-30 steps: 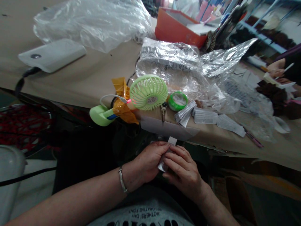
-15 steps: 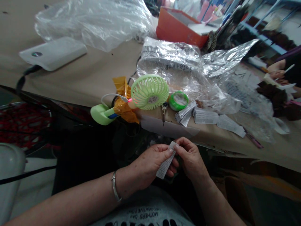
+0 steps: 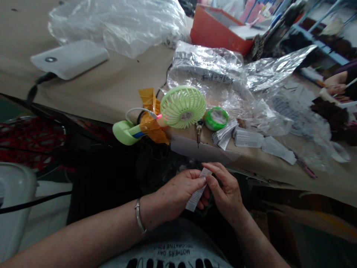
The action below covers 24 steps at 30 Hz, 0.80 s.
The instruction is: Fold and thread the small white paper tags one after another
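Note:
My left hand (image 3: 186, 191) is closed on a narrow white printed paper label (image 3: 196, 198), thumb on top and fingers curled beneath. The label slants down toward my body, below the table edge. At its upper end is my right hand (image 3: 226, 190), thumb and index finger apart on either side of the label's corner, close to or touching it. Beyond the hands, stacks of similar printed labels (image 3: 248, 137) lie along the table edge. A small screwdriver-like tool with a thin metal tip (image 3: 199, 134) lies beside a green tape roll (image 3: 216, 118).
A light green fan (image 3: 183, 107) is fixed with yellow tape (image 3: 154, 128) at the table edge. A white power bank (image 3: 71, 59), clear plastic bags (image 3: 119, 26) and an orange box (image 3: 220, 31) lie behind. At right, another person's hand (image 3: 336, 87) holds a white stick.
My right thumb and index finger have parted from their pinch on the label's upper corner, the index now stretched over its top. My left hand keeps its hold. The view has shifted slightly.

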Each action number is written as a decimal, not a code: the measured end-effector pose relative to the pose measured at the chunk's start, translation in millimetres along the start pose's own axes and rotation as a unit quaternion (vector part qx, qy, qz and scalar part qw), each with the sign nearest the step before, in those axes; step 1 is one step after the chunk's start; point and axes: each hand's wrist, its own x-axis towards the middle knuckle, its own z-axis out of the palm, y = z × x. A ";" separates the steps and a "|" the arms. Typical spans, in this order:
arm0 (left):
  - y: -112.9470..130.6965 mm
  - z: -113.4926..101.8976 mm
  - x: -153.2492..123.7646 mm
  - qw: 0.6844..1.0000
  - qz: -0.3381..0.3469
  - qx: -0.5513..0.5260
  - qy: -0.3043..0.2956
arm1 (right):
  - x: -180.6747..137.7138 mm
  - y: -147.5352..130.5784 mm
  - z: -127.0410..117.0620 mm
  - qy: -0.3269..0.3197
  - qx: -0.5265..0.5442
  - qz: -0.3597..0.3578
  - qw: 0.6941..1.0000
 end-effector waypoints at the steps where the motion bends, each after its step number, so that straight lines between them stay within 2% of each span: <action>1: -0.4 -0.2 0.2 1.000 0.001 -0.003 -0.001 | -0.3 0.8 0.0 0.006 0.009 0.008 1.000; 6: -0.6 -0.8 -0.8 1.000 0.008 -0.012 -0.016 | 1.8 -0.1 1.0 0.022 0.163 0.118 0.979; 11: 1.5 -0.2 -2.5 1.000 0.019 -0.014 -0.008 | 3.4 -1.6 5.8 0.041 0.218 0.154 0.963; 16: 2.6 -0.6 -2.2 0.999 0.037 0.022 0.026 | 6.1 6.4 10.9 0.036 0.330 0.225 0.916; 20: 4.1 0.5 -2.6 0.995 0.068 0.064 0.038 | 14.1 6.4 13.5 0.023 0.358 0.247 0.900; 24: 6.7 -0.6 -3.3 0.988 0.100 0.099 0.057 | 23.7 1.6 15.1 -0.015 0.355 0.235 0.905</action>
